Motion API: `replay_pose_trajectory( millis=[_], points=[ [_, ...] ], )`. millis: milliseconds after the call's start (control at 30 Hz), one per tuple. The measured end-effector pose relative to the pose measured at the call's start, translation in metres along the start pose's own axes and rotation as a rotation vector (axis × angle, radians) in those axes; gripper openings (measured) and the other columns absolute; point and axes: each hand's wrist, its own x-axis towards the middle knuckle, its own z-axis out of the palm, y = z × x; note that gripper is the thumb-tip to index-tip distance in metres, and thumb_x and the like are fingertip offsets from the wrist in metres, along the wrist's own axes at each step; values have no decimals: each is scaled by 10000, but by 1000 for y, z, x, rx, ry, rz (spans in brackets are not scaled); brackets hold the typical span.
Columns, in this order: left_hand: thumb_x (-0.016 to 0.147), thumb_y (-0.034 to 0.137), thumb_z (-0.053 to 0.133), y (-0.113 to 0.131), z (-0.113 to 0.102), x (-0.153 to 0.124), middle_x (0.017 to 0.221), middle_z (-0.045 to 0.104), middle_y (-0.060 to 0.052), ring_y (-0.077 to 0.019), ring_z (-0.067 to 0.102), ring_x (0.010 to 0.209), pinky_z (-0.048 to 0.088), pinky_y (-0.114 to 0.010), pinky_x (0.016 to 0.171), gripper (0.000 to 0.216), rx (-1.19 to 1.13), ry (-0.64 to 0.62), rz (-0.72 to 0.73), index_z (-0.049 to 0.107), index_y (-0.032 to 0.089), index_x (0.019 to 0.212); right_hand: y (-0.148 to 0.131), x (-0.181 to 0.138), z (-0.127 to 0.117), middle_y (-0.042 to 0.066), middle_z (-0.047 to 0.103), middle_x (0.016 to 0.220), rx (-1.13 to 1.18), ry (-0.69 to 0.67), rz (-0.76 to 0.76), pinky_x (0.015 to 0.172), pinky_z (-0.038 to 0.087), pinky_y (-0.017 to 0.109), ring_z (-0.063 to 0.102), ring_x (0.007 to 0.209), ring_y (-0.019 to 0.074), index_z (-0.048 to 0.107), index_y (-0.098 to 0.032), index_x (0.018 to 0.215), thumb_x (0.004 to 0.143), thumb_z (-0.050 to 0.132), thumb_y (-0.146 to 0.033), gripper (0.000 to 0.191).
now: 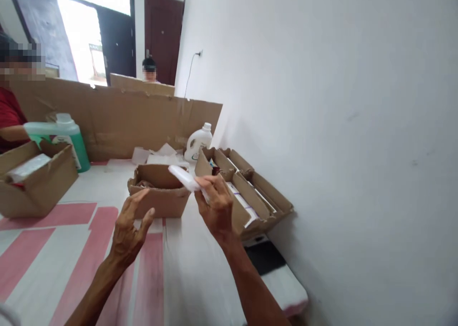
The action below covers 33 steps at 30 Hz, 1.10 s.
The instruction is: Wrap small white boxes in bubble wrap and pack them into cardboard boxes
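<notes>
My right hand [214, 206] is closed on a small white packet [183, 177], held over the near edge of a small open cardboard box [162, 199]. My left hand [129, 228] hovers just left of that box with its fingers spread and nothing in it. A second open cardboard box [261, 194] with white packs inside lies to the right, against the wall.
A white bottle [198, 142] stands behind the boxes by a cardboard partition [118, 120]. A green jug [62, 132] and another cardboard box [36, 183] are at the left, near a person in a red sleeve [9, 113]. The table cover [82, 254] is white with pink stripes.
</notes>
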Motion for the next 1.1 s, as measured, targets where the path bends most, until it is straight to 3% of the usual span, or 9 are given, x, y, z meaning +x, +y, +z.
replay_pose_trajectory(
  millis=[67,200,267,500,700,800,900,1000,1100],
  points=[
    [964,365,527,-6,-1,11,1293,638,-74,-241,585,1240,465,-432,1088,357,14,78,24,584,251,1298,9,37,25,97,668,1026,-101,-104,-109,916,497,402,599,1006,262,712,-227,1091,983,515,-155,236],
    [961,349,531,-25,-1,3,1225,660,-63,-233,622,1164,505,-421,1030,291,20,109,-4,621,262,1224,21,73,83,117,689,1046,-159,-654,-281,835,502,337,617,1010,249,741,-175,947,934,554,-70,215],
    [957,355,537,-34,-2,-4,1192,671,-56,-233,634,1135,517,-424,1009,258,17,121,-41,643,273,1178,26,79,104,106,710,1030,-136,-795,-285,766,498,297,649,960,234,751,-169,911,892,623,-68,164],
    [941,405,551,-53,-4,-4,1108,705,-31,-220,665,1077,546,-384,936,229,-34,100,-141,695,286,1073,44,90,121,-63,784,860,158,-1144,-322,663,464,159,707,749,110,807,-268,943,885,719,-277,106],
    [910,469,559,-66,-3,-2,1068,721,-41,-219,679,1030,558,-357,898,284,-73,108,-241,715,254,1010,51,79,139,20,800,996,332,-1255,-188,794,456,208,716,892,163,817,-210,977,912,629,-164,204],
    [887,510,571,-70,-5,-3,1068,725,-49,-228,680,1025,559,-356,895,327,-99,89,-312,718,241,1000,49,85,129,25,799,954,359,-1291,-185,754,452,211,710,846,164,817,-204,966,926,627,-229,196],
    [865,579,575,-73,-8,-1,1128,720,-53,-249,666,1077,552,-382,929,416,-134,107,-453,702,248,1082,50,91,93,28,786,944,419,-1057,-80,762,470,232,698,840,169,813,-218,967,942,608,-307,225],
    [851,662,554,-83,-3,4,1314,667,-66,-289,599,1242,495,-455,1051,578,-179,140,-599,640,263,1260,60,68,57,57,766,1047,419,-500,236,851,495,296,688,948,205,792,-236,1028,948,594,-417,280],
    [891,720,440,-102,15,9,1537,499,-82,-303,460,1412,346,-512,1194,732,-313,78,-689,490,257,1456,68,7,56,114,734,1184,441,-27,705,897,516,381,677,1066,262,748,-229,1147,953,487,-636,522]
  ],
)
